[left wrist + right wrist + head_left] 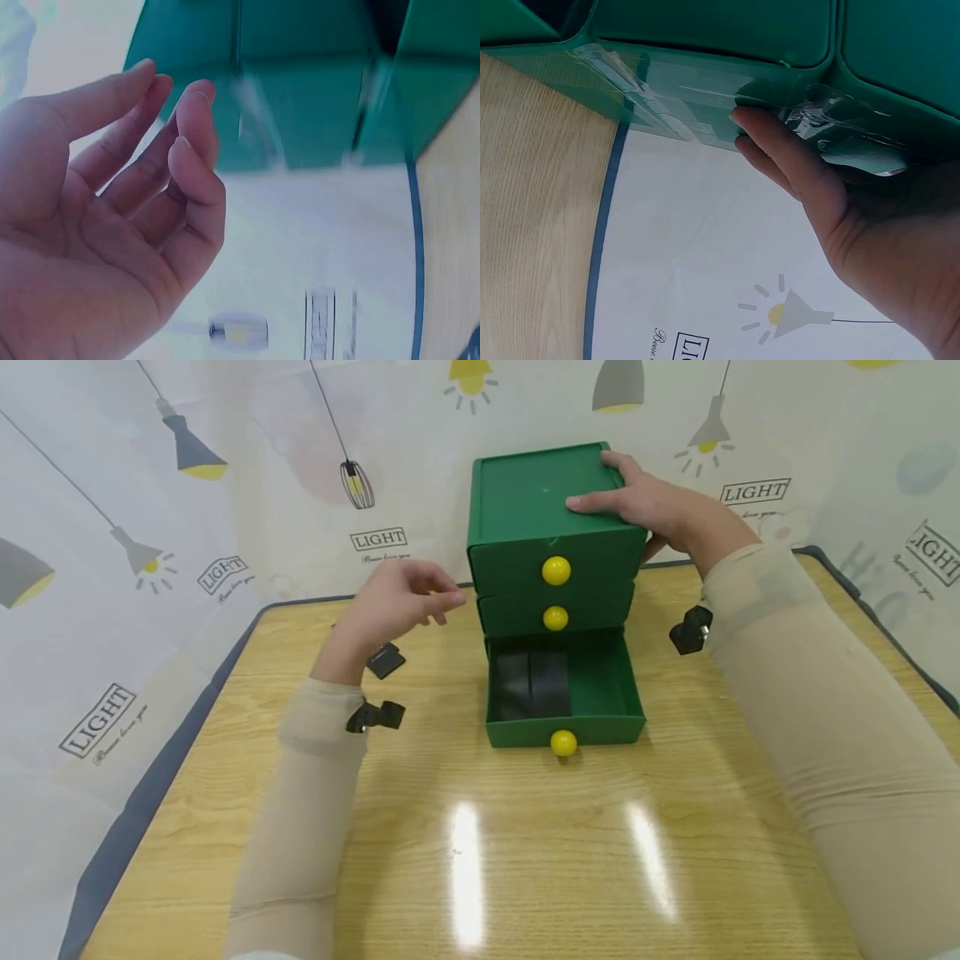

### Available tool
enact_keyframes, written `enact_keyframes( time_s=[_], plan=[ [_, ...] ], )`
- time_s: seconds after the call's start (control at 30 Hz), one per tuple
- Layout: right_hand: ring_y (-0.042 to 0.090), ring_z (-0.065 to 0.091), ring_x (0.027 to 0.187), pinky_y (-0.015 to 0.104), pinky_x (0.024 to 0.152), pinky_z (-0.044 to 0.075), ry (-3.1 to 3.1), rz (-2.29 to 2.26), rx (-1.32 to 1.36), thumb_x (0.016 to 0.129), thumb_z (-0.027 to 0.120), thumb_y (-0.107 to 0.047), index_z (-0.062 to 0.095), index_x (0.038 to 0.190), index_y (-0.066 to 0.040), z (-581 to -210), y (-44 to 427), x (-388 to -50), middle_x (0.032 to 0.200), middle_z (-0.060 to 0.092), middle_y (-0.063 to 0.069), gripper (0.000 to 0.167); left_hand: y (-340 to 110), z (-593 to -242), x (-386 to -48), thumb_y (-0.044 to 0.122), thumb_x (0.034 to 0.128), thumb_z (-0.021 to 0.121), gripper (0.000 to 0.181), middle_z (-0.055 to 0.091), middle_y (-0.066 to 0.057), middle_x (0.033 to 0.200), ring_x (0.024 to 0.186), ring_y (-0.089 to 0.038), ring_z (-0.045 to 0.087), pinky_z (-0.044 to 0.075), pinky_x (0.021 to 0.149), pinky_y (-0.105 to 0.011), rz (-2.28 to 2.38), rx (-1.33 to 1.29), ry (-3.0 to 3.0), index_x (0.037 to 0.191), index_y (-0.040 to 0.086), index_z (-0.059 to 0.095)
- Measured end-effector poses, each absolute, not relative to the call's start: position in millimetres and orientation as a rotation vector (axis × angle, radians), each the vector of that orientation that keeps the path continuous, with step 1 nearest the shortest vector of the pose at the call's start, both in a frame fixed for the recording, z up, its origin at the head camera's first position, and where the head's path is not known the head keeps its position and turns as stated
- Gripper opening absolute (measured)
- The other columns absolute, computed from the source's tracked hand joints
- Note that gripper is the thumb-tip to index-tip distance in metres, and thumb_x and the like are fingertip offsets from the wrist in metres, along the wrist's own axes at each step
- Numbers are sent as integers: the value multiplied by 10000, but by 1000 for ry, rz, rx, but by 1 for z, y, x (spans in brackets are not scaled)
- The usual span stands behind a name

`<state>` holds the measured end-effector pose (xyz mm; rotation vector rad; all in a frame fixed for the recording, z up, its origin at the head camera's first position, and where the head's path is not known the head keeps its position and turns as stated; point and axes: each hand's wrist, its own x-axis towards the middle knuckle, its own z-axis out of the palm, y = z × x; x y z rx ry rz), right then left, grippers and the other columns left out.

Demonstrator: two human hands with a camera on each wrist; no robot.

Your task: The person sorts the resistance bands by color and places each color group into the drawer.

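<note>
A green drawer unit [551,497] with yellow knobs stands toward the back of the table. Its bottom drawer [603,685] is pulled out, with dark flat pieces [551,685] lying in its left part. My right hand [648,506] rests over the unit's upper right edge, thumb on the top. In the right wrist view, straight fingers [776,146] touch the side panel, which has clear tape on it. To the left of the unit, my left hand [401,602] hangs in the air, its fingers loosely bent with nothing visible between them.
Small black cards [386,661] lie on the wooden table [420,827] below the left hand. Behind the table hangs a pale cloth [262,460] printed with lamps, and a dark blue edge [247,643] runs along the tabletop.
</note>
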<state>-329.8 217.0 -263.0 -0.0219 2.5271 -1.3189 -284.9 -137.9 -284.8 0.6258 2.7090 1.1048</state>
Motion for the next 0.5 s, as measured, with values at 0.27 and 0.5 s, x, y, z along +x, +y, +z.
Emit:
enact_keyframes(
  time_s=[0.27,0.5],
  plan=[
    [478,377,1541,708,1141,451,2526,-1323,-15,950,599,-727,-250,1638,-468,-262,216,-329,1805,-79,115,1123,-196,-283,-324,521,1078,571,506,759,84,1001,827,-128,688,570,831,-288,1191,411,2750,1154,62,767],
    [504,400,1511,701,1128,467,2539,-1296,-4,951,584,-736,-250,1641,-461,-263,218,-330,1800,-93,140,1117,-235,-299,-361,414,1088,597,409,714,28,1085,803,-99,661,547,733,-210,1187,169,2871,1281,72,712]
  ],
)
